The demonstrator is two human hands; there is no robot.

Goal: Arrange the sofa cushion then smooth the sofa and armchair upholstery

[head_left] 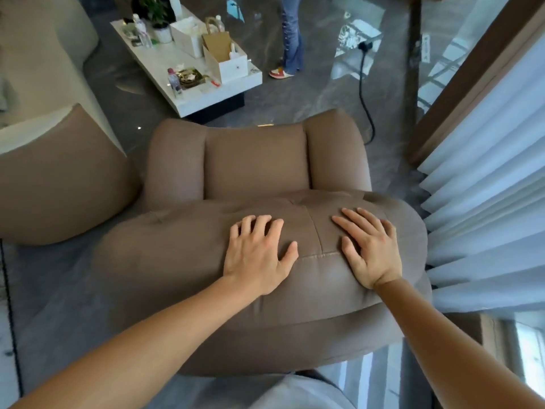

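While both palms are pressed flat on the armchair, the smoothing stage is judged to be under way, with the sofa at ten o'clock apparently dealt with, though this cannot be confirmed. The left hand and right hand are laid on the padded backrest top at the centre of view, fingers spread and released, nothing grasped. The brown upholstery appears matte, leather-like, plump and rounded, divided by stitched seams. A cluttered white tabletop is seen at twelve o'clock.
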